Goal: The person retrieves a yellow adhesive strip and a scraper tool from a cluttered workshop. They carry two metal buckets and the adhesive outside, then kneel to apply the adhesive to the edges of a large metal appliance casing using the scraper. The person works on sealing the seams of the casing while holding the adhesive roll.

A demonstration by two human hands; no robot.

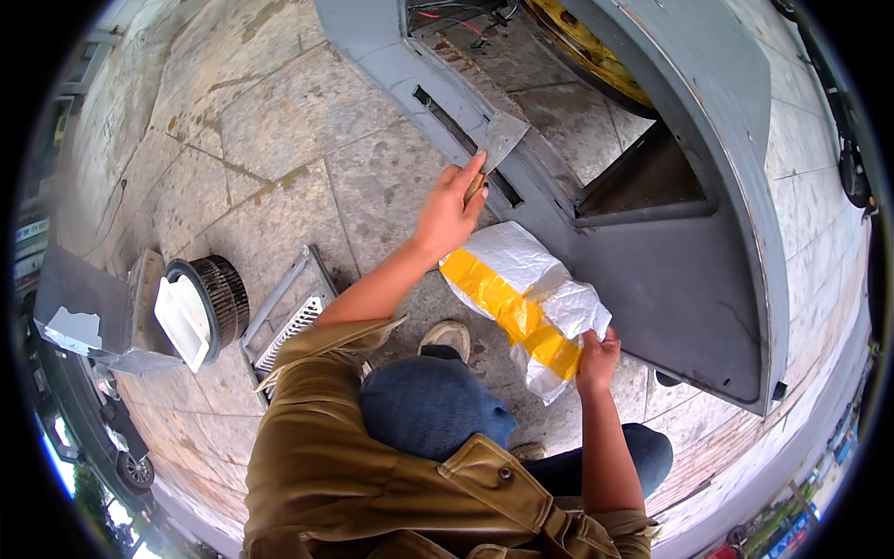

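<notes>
Head view: near the middle of the frame we see the left hand point(452, 207) with its grip wrapped around the brown handle of a scraper point(504, 140), the index finger reaching forward onto the flat grey blade. That blade overlaps the slotted edge of a large grey panel point(652, 289); whether it touches the metal, we cannot tell. We judge the tool light and rigid, best held by the handle, since the blade's edge and corners could nick skin.

Lower and right of centre, the right hand point(599, 361) has its grip pinching one corner of a crumpled white bag point(521, 303) with a yellow band. We expect the bag to be light, limp and a little slippery, so a gathered fold should hold better than a flat side. Whether anything is inside, we cannot tell.

Underneath runs stained stone paving point(279, 140), its slabs divided by joints. Through the panel's opening, at the top of the frame, we see a yellow round part point(566, 42) and loose wires point(477, 33). Left of centre sit a dark ribbed drum point(228, 296), a white tray-like piece point(182, 321) in front of it and a slotted metal frame point(291, 331). Parked vehicles point(136, 470) show toward the lower left rim, outdoors.
</notes>
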